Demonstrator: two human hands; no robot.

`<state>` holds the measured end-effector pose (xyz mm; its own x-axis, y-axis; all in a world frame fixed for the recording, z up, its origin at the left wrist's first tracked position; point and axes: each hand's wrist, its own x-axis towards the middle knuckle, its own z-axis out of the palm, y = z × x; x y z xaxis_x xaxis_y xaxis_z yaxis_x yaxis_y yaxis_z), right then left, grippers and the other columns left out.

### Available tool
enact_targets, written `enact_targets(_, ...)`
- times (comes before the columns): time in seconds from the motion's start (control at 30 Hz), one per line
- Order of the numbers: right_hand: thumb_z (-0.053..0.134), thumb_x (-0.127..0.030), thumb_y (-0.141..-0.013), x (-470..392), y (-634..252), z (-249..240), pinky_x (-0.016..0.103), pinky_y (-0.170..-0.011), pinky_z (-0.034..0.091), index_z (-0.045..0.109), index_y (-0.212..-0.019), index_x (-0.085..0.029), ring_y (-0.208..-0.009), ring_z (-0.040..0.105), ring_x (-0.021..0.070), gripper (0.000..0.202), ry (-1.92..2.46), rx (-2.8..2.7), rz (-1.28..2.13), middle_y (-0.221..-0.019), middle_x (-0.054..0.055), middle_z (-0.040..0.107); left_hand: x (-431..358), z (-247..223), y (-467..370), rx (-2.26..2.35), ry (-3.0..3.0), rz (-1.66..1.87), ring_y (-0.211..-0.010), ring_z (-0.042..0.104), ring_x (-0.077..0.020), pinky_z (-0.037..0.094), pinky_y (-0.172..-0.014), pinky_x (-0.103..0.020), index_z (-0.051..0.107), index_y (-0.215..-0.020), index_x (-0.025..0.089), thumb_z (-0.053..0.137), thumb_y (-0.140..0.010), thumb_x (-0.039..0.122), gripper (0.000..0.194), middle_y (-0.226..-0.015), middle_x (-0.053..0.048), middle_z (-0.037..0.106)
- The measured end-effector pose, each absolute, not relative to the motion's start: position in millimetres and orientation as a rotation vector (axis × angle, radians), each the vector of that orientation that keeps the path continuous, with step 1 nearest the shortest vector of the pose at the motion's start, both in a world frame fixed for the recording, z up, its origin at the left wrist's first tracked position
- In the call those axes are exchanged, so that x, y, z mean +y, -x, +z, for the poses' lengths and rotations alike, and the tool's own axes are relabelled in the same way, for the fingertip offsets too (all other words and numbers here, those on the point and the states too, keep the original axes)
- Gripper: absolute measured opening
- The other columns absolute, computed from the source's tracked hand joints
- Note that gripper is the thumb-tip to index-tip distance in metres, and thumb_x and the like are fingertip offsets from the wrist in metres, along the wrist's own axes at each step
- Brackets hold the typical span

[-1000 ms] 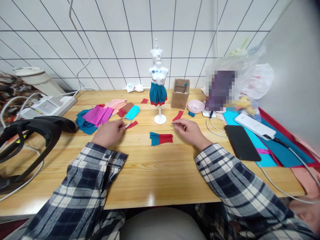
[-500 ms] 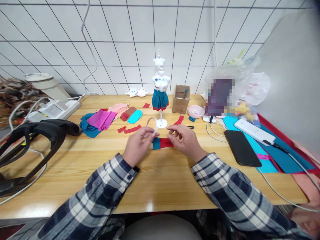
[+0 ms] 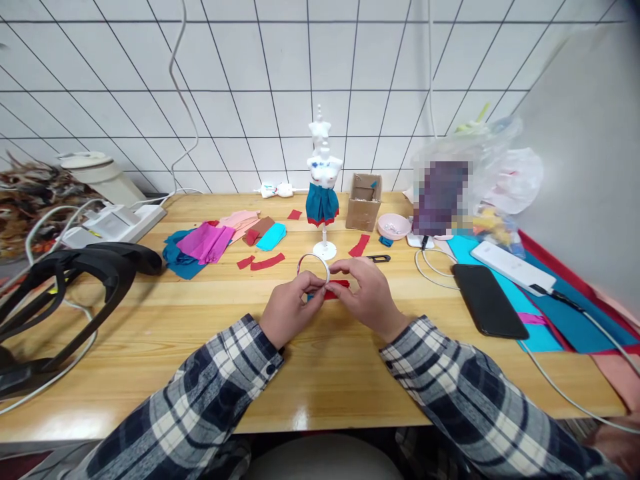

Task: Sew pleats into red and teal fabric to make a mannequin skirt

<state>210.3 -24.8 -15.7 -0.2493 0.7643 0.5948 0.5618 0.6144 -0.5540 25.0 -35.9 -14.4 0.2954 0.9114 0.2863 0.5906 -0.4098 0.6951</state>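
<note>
A white ring of tape (image 3: 327, 267) stands upright between my hands. My left hand (image 3: 293, 308) pinches its lower edge. My right hand (image 3: 371, 298) is curled with thumb and forefinger at the ring's right side, touching or nearly touching my left fingertips; whether it grips the tape is too small to tell. Under the fingertips lies a strip of red and teal cloth (image 3: 337, 291), mostly covered. Behind the ring, a small white mannequin (image 3: 325, 172) on a round base wears a teal skirt (image 3: 322, 203) with a red hem.
Cloth scraps (image 3: 207, 241) lie at the left behind a black headset (image 3: 75, 320). A cardboard box (image 3: 363, 210), a pink bowl (image 3: 393, 227) and small black snips (image 3: 379, 258) are right of the mannequin. A black phone (image 3: 490, 300) and cables lie farther right.
My left hand has moved right and down with the ring, and my right hand has come in to meet it. More of the red and teal strip is covered.
</note>
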Motion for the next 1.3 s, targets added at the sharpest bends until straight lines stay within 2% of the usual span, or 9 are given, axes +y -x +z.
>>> enact_targets(0.27, 0.064, -0.032, -0.089, -22.3, -211.8, -17.3, 0.035, -0.081, 0.046, 0.063, -0.095, -0.022, -0.089, 0.06, 0.0217, 0.012, 1.004, -1.997, 0.327, -0.092, 0.005, 0.071, -34.6, -16.6, -23.5, 1.331, -2.208, 0.859, -0.076, 0.072, -0.0156, 0.054, -0.066, -0.026, 0.06, -0.091, 0.024, 0.054, -0.089, 0.032, 0.01, -0.087, 0.002, 0.076)
enact_targets(0.43, 0.066, -0.025, -0.085, -20.6, -211.0, -21.5, 0.032, -0.073, 0.045, 0.053, -0.076, -0.022, -0.08, 0.059, 0.0186, 0.016, 1.034, -1.973, 0.475, -0.084, 0.003, 0.067, -33.5, -16.3, -23.2, 1.322, -2.305, 0.815, -0.078, 0.071, -0.016, 0.052, -0.065, -0.025, 0.059, -0.095, 0.023, 0.053, -0.09, 0.028, 0.009, -0.088, 0.001, 0.074)
enact_targets(0.5, 0.067, -0.026, -0.084, -21.2, -210.2, -23.1, 0.031, -0.071, 0.046, 0.055, -0.083, -0.021, -0.078, 0.059, 0.0177, 0.012, 1.062, -1.915, 0.494, -0.089, 0.003, 0.067, -33.5, -16.8, -23.0, 1.316, -2.269, 0.828, -0.079, 0.071, -0.0154, 0.052, -0.066, -0.025, 0.057, -0.098, 0.022, 0.053, -0.091, 0.027, 0.01, -0.089, 0.001, 0.074)
enact_targets(0.57, 0.069, -0.028, -0.083, -21.9, -209.5, -24.1, 0.03, -0.069, 0.048, 0.058, -0.103, -0.021, -0.078, 0.059, 0.0173, 0.024, 1.07, -1.859, 0.474, -0.1, 0.005, 0.067, -33.7, -17.3, -22.9, 1.321, -2.236, 0.835, -0.077, 0.071, -0.0147, 0.052, -0.065, -0.024, 0.056, -0.099, 0.022, 0.052, -0.092, 0.028, 0.01, -0.089, 0.001, 0.074)
enact_targets(0.63, 0.069, -0.03, -0.084, -22.4, -209.0, -24.5, 0.03, -0.068, 0.049, 0.06, -0.112, -0.021, -0.079, 0.06, 0.0172, 0.031, 1.052, -1.867, 0.417, -0.103, 0.005, 0.067, -33.8, -17.7, -23.0, 1.316, -2.216, 0.835, -0.075, 0.07, -0.0141, 0.051, -0.064, -0.024, 0.056, -0.097, 0.022, 0.052, -0.092, 0.028, 0.009, -0.088, 0.001, 0.074)
enact_targets(0.77, 0.069, -0.029, -0.085, -23.2, -208.8, -23.9, 0.028, -0.063, 0.049, 0.067, -0.099, -0.02, -0.072, 0.06, 0.0163, 0.017, 1.037, -1.887, 0.331, -0.093, 0.005, 0.068, -33.8, -17.7, -23.7, 1.29, -2.212, 0.847, -0.075, 0.07, -0.0141, 0.051, -0.065, -0.023, 0.055, -0.097, 0.022, 0.051, -0.092, 0.027, 0.008, -0.088, 0.001, 0.074)
enact_targets(0.9, 0.069, -0.027, -0.085, -24.1, -209.8, -23.9, 0.028, -0.06, 0.049, 0.067, -0.098, -0.02, -0.06, 0.056, 0.0129, 0.015, 1.07, -1.891, 0.339, -0.092, 0.004, 0.068, -33.7, -18.1, -24.1, 1.276, -2.252, 0.822, -0.08, 0.071, -0.0155, 0.052, -0.067, -0.025, 0.055, -0.105, 0.021, 0.049, -0.093, 0.026, 0.014, -0.091, 0.0, 0.075)
enact_targets(1.13, 0.067, -0.026, -0.086, -24.7, -210.4, -23.8, 0.027, -0.065, 0.048, 0.068, -0.094, -0.019, -0.076, 0.062, 0.0164, 0.01, 1.074, -1.913, 0.31, -0.091, 0.004, 0.069, -33.8, -18.0, -24.9, 1.326, -2.376, 0.785, -0.08, 0.072, -0.017, 0.051, -0.066, -0.025, 0.062, -0.114, 0.022, 0.049, -0.092, 0.027, 0.025, -0.097, -0.002, 0.076)
enact_targets(1.3, 0.068, -0.026, -0.085, -24.4, -209.9, -20.6, 0.027, -0.063, 0.045, 0.066, -0.093, -0.021, -0.072, 0.06, 0.0157, 0.01, 1.169, -1.928, 0.332, -0.09, 0.002, 0.068, -33.2, -18.7, -25.2, 1.372, -2.396, 0.731, -0.08, 0.071, -0.0172, 0.051, -0.069, -0.026, 0.063, -0.118, 0.022, 0.047, -0.094, 0.029, 0.029, -0.101, -0.003, 0.076)
